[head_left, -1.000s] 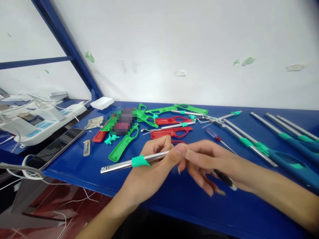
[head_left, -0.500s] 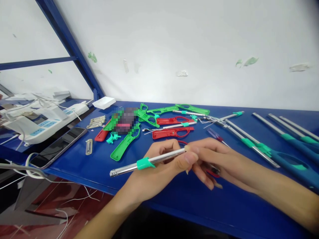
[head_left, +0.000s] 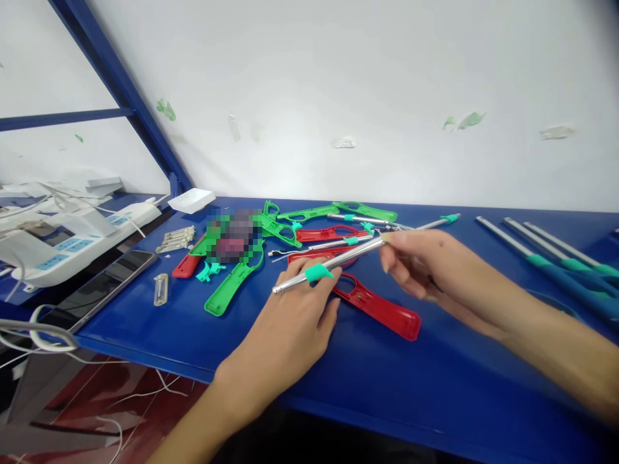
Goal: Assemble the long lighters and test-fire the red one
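My right hand (head_left: 425, 270) pinches one end of a slim metal lighter tube (head_left: 358, 253) between thumb and fingers. A green plastic trigger (head_left: 318, 272) sits on that tube, which slants down to the left across my left hand (head_left: 293, 322). Palm down, my left hand reaches over the table with its thumb apart; its fingertips are partly hidden close to a red lighter half-shell (head_left: 344, 253). Just right of its thumb lies another red half-shell (head_left: 382, 309), with a finger loop at its far end.
Green half-shells (head_left: 232, 290), small green triggers (head_left: 210, 271) and more tubes lie across the blue table (head_left: 435, 393). At the right are assembled blue lighters (head_left: 556, 270). A phone (head_left: 109, 287), clear parts (head_left: 161, 289) and a power strip (head_left: 82, 241) are at the left.
My hands have moved apart. My left hand has let go of the tube and reaches toward the red shells, while my right hand holds the tube higher. A red half-shell now lies on the table.
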Motion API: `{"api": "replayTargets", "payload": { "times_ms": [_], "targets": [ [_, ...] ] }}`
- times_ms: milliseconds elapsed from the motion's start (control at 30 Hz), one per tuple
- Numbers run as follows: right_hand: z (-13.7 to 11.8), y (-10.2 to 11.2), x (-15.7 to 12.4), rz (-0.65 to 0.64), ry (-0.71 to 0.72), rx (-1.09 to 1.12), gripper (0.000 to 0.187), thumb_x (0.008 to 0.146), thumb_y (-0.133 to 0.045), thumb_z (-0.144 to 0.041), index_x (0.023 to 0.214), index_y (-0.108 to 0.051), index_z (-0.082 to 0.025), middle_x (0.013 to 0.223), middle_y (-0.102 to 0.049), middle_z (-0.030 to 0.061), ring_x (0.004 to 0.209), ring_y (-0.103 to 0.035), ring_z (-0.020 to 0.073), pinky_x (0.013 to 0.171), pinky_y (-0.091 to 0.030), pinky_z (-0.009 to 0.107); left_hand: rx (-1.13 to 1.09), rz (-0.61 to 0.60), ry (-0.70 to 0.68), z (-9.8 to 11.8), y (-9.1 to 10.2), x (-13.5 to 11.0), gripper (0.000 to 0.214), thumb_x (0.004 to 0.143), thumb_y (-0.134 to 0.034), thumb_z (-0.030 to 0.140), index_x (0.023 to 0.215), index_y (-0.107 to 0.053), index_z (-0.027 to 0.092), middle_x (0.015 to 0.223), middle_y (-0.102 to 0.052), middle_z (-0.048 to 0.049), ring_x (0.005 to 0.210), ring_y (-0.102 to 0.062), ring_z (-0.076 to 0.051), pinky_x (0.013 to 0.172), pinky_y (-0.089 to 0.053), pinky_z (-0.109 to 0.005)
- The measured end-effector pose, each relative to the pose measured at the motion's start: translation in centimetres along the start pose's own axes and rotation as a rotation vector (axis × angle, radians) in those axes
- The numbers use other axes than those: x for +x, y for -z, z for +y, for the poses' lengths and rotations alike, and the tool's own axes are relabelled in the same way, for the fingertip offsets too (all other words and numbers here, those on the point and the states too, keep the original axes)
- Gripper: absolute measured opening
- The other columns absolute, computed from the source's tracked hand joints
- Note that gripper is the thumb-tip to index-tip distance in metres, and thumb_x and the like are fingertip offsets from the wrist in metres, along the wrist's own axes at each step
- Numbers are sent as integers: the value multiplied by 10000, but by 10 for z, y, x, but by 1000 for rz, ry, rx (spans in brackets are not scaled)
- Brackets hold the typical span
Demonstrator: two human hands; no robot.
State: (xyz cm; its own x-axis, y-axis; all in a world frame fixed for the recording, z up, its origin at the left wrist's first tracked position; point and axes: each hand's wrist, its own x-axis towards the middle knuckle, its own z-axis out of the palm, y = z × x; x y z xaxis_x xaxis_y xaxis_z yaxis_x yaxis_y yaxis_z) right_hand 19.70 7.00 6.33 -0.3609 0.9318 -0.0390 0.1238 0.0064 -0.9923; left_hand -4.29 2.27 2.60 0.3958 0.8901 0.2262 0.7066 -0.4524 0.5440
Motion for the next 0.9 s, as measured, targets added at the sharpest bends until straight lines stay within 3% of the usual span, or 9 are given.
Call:
{"api": "replayTargets", "payload": {
  "times_ms": [100, 233, 467, 567, 667, 767, 833, 900],
  "targets": [
    [3, 3, 1, 24, 26, 4, 438, 1032, -727, -589, 776, -700, -235, 638, -547, -28, 513, -413, 103, 488, -316, 286, 81, -34, -58, -2, -3, 0, 464, 1182, -587, 197, 1635, -679, 163, 1660, -677, -205, 1601, -581, -434, 1349, -454, -715],
    [7, 6, 4, 26, 47, -8, 458, 989, -767, -630, 755, -704, -242, 614, -530, -37, 490, -379, 100, 459, -279, 288, 111, -69, -94, -2, -1, -1, 400, 1173, -631, 155, 1558, -736, 191, 1543, -742, -152, 1510, -644, -393, 1319, -499, -681],
    [6, 8, 7, 31, 85, -38, 504, 949, -837, -674, 720, -721, -241, 589, -529, -42, 483, -397, 93, 437, -265, 273, 25, -160, -96, -1, 5, -2, 355, 1167, -706, 198, 1489, -779, 328, 1399, -785, -40, 1281, -767, -267, 1144, -646, -460],
    [8, 9, 7, 28, 84, -53, 487, 971, -816, -646, 722, -734, -235, 589, -544, -38, 484, -426, 95, 428, -277, 268, 0, -183, -73, 1, 4, -7, 362, 1141, -769, 252, 1494, -783, 330, 1355, -791, -37, 1226, -798, -266, 1108, -667, -438],
    [10, 10, 8, 8, 78, -72, 474, 991, -803, -620, 733, -749, -226, 579, -555, -37, 478, -449, 97, 428, -300, 265, 0, -174, -21, 9, 0, -15, 436, 1120, -809, 328, 1551, -752, 304, 1340, -809, -76, 1215, -813, -327, 1066, -691, -493],
    [10, 10, 8, -15, 81, -81, 470, 1000, -795, -613, 747, -764, -217, 591, -581, -31, 491, -481, 99, 439, -308, 260, -86, -209, 6, 22, -3, -24, 559, 1105, -828, 510, 1624, -707, 338, 1295, -850, -62, 1165, -842, -330, 1020, -712, -475],
    [9, 10, 9, -31, 84, -79, 467, 1008, -783, -607, 755, -773, -214, 585, -585, -31, 501, -495, 100, 459, -334, 255, -194, -294, -82, 30, -4, -28, 450, 1129, -793, 523, 1548, -771, 358, 1172, -879, -13, 1090, -860, -275, 958, -719, -378],
    [8, 9, 9, -47, 86, -73, 461, 1016, -772, -595, 755, -772, -215, 565, -577, -36, 500, -491, 99, 467, -346, 252, -291, -346, -229, 36, -3, -29, 304, 1143, -788, 394, 1439, -833, 347, 1151, -890, 20, 1077, -858, -212, 994, -697, -286]
  ]
}}
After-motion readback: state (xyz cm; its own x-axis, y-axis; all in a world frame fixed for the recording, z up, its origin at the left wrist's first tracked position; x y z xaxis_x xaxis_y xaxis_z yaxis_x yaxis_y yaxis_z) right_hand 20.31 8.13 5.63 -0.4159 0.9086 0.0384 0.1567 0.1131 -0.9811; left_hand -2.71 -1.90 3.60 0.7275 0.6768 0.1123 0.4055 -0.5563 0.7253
